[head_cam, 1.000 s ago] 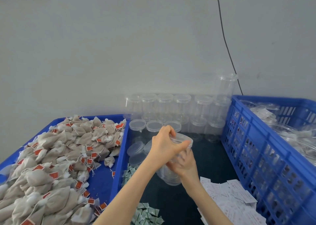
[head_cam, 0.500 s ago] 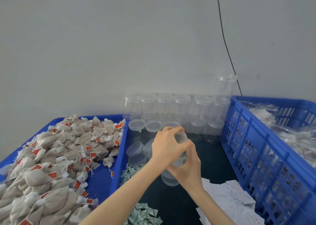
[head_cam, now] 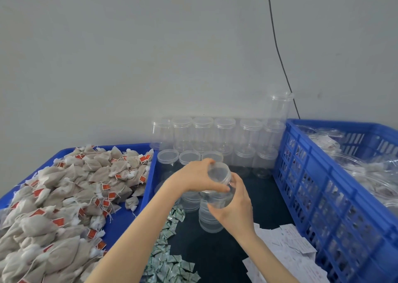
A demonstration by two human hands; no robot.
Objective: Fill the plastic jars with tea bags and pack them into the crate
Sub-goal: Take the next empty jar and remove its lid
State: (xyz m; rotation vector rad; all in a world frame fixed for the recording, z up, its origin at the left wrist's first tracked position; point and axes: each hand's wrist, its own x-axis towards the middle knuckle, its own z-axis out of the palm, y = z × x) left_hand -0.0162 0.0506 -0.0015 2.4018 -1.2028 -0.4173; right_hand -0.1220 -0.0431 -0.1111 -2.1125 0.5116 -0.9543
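Fingers of both hands curled round clear plastic jar (head_cam: 218, 188) (empty), lid (head_cam: 218, 172) on

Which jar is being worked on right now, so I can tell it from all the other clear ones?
Between the blue tray of tea bags and the blue crate, look at the dark table's middle. The jar is the one lifted and tilted, left hand on its lid, right hand round its body; the others stand untouched.

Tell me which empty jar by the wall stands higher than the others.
The jar on the far right, beside the blue crate: it is stacked on another jar, so its lid rises above the row.
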